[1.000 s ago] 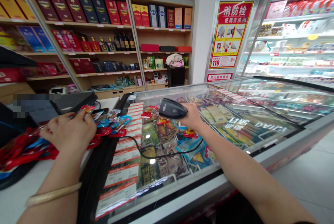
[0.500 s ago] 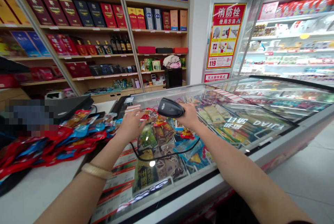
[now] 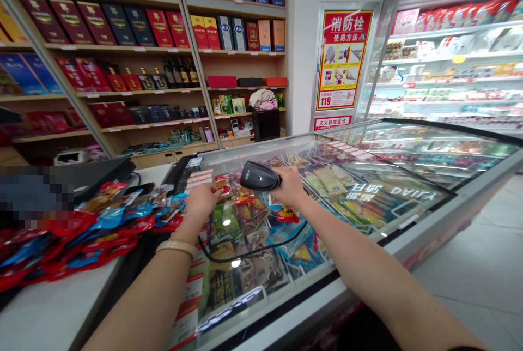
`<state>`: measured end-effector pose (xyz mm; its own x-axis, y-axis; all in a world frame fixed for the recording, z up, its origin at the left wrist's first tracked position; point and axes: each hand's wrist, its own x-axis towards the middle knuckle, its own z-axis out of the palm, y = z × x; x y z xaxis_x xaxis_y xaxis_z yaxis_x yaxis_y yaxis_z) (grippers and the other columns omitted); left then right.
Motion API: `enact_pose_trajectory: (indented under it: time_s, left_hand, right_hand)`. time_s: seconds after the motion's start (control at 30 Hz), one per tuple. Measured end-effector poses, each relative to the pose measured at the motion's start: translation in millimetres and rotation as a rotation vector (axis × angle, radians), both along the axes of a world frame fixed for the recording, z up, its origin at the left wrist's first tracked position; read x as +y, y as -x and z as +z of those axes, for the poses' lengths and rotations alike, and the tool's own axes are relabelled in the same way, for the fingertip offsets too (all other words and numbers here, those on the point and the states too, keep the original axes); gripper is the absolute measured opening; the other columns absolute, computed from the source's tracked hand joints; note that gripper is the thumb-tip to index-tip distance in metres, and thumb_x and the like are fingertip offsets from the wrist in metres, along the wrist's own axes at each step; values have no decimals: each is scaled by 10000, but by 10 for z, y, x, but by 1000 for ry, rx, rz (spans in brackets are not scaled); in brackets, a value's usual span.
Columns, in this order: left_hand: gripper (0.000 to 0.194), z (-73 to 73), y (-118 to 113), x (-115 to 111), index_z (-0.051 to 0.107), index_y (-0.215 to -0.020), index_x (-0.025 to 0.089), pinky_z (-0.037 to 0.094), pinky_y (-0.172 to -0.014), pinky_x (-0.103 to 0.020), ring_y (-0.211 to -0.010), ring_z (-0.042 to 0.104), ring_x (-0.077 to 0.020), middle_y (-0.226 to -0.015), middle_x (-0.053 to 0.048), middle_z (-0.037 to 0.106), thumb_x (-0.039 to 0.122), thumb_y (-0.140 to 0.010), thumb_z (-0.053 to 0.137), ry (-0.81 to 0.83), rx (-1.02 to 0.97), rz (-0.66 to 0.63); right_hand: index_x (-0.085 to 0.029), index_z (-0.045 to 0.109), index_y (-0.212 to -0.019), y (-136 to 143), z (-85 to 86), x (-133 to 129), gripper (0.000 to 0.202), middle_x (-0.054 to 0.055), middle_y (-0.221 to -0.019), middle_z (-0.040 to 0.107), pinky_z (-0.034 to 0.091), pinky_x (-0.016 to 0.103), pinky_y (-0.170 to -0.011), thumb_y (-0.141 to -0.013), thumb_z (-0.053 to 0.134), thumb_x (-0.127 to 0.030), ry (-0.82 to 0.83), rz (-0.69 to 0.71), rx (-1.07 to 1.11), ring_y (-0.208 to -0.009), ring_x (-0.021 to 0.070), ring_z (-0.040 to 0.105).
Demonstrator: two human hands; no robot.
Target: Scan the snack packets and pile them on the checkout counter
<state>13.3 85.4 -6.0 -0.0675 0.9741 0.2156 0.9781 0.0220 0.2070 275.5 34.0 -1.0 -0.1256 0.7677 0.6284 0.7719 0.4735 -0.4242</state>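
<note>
My right hand point(image 3: 289, 185) is wrapped round the handle of a black barcode scanner point(image 3: 260, 176), its head pointing left above the freezer's glass lid point(image 3: 245, 146). A dark cable point(image 3: 241, 258) loops below it. My left hand point(image 3: 201, 203), with a pale bangle on the wrist, is closed, thumb and fingertips pinching the edge of a small red snack packet point(image 3: 223, 181). Another red packet point(image 3: 244, 196) lies on the glass under the scanner, and a third packet point(image 3: 287, 215) is below my right hand.
Many red and blue snack packets point(image 3: 102, 225) are heaped on the white counter point(image 3: 61, 307) at left. Bagged frozen goods show beneath the glass. Shelves of boxed bottles point(image 3: 122, 24) stand behind, a fire hydrant sign point(image 3: 345, 59) hangs on the wall, and a lit chiller point(image 3: 453, 67) is at right.
My left hand's spread fingers have closed on the red packet. The scanner stays over the glass in my right hand. The view has shifted slightly to the right.
</note>
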Motion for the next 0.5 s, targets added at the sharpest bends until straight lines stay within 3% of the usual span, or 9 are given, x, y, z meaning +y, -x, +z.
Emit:
enact_pose_trajectory:
  time_s: [0.07, 0.2, 0.33, 0.5]
  left_hand:
    - [295, -31, 23, 16, 783, -997, 181, 545, -880, -377, -1048, 716, -319, -1055, -160, 771, 404, -875, 633, -47, -20, 54]
    - [487, -118, 26, 78, 683, -1327, 207, 537, -929, -385, -1183, 669, -316, -1206, -149, 745, 320, -857, 625, -88, -70, 23]
    - [434, -165, -2, 117, 753, -1242, 289, 561, -850, -388, -1075, 720, -321, -1159, -92, 777, 243, -832, 616, -30, -105, -5]
    - [357, -84, 3, 24, 795, -1142, 204, 551, -867, -398, -1094, 712, -344, -1136, -136, 777, 318, -854, 617, -70, -128, 5]
  right_hand:
    - [-236, 739, -882, 1, -4, 1, 204, 47, -901, 800, 354, 348, -847, -704, 773, -328, -10, 1, 12, -936, 266, 716]
    - [-245, 750, -933, -1, 2, -3, 249, 51, -952, 806, 361, 356, -864, -696, 778, -317, -16, 8, 26, -949, 268, 718]
    - [-245, 743, -893, 4, 18, -21, 204, 44, -914, 802, 359, 356, -853, -701, 766, -310, 14, -3, -1, -944, 274, 719]
    - [-242, 735, -875, 2, 16, -16, 182, 40, -908, 800, 349, 351, -849, -698, 743, -286, 10, -13, -19, -951, 266, 713]
